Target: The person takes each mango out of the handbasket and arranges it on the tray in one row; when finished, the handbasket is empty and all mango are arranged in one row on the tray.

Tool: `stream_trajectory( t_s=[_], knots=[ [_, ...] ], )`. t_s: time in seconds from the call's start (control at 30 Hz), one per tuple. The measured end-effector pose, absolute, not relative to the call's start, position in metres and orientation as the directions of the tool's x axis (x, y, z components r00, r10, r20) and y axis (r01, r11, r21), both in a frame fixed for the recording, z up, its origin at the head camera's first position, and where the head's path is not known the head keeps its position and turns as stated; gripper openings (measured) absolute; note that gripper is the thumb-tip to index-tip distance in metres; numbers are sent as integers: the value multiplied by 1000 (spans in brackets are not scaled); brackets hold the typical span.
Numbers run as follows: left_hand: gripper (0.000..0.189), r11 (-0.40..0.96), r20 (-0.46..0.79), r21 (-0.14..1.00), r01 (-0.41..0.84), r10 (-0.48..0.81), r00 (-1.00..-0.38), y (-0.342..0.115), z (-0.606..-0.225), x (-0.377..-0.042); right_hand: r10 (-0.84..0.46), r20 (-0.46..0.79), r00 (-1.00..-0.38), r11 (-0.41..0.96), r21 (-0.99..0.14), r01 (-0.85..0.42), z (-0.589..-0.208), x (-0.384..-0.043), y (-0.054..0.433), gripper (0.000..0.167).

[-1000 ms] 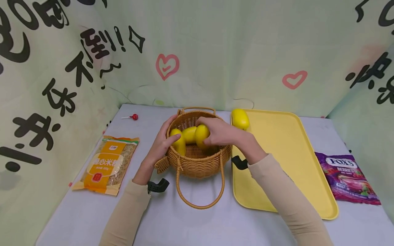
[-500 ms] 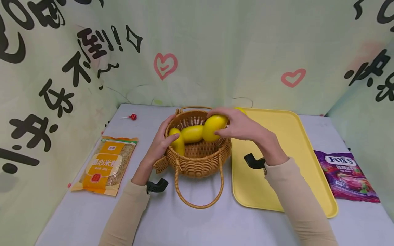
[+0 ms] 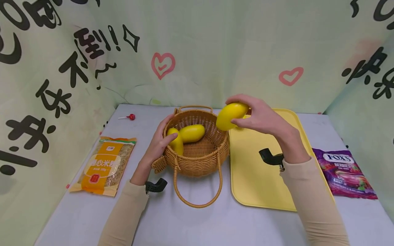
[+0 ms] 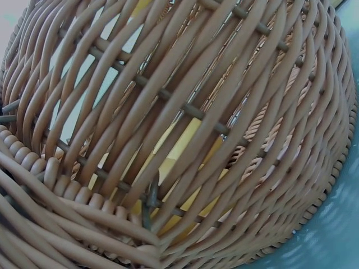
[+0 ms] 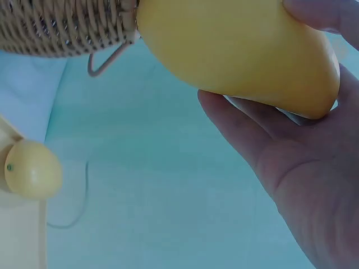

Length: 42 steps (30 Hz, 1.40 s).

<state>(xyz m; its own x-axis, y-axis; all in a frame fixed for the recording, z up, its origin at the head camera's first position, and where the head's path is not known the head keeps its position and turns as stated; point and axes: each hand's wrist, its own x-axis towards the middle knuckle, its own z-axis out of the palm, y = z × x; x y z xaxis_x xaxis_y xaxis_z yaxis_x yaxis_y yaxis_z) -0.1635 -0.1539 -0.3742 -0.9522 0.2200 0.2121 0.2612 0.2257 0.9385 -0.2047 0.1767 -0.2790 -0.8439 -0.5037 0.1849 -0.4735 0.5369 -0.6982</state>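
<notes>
Pinching a smooth, yellow, mango-shaped fruit [image 3: 228, 118] between thumb and fingertips, the right hand [image 3: 261, 118] holds it off the table by the right rim of the round, tan wicker basket [image 3: 197, 168], near the far left corner of the flat, yellow, rectangular tray [image 3: 255, 181]. Gripping across the rounded body probably suits so slick a skin, and leaves the left end bare. The left hand [image 3: 158, 140] grips the basket's left rim, its thumb over the edge and its fingers along the outside, presumably to keep a light container from shifting. Inside lie an oblong yellow fruit [image 3: 193, 133] and, leaning by the left wall, a curved yellow fruit [image 3: 176, 145]; whether the thumb touches the latter I cannot tell. The basket's long, rope-like handle [image 3: 198, 205] hangs forward onto the table, which seems to leave the mouth free for reaching in. The right wrist view adds what the raised hand mostly hides from the head camera: a rounded yellow fruit [image 5: 35, 169] with a small greenish end mark, at the tray's edge. The left wrist view shows no fingers, only close weave with yellow glimpsed through its gaps; the left grip shows in the head view alone.
</notes>
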Motion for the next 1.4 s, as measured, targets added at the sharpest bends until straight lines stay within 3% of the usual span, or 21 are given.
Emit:
stream_trajectory(
  t_s=[0.27,0.57,0.83,1.1,1.4],
  knots=[
    [68,228,211,938,261,220,-952,-154,-375,-166,-456,187,-870,598,-659,-456,-278,-207,200,45],
    [68,241,214,934,265,220,-952,-155,-374,-164,-412,99,-906,694,-610,-383,-288,-217,223,42],
    [68,241,232,929,280,209,-950,-161,-408,-184,-372,-34,-928,786,-543,-295,-321,-231,246,46],
    [66,239,240,928,285,199,-950,-161,-411,-184,-378,-71,-923,846,-431,-313,-352,-242,256,47],
    [68,237,212,937,258,202,-956,-160,-407,-184,-357,-74,-931,833,-477,-282,-365,-252,259,59]
  ],
)
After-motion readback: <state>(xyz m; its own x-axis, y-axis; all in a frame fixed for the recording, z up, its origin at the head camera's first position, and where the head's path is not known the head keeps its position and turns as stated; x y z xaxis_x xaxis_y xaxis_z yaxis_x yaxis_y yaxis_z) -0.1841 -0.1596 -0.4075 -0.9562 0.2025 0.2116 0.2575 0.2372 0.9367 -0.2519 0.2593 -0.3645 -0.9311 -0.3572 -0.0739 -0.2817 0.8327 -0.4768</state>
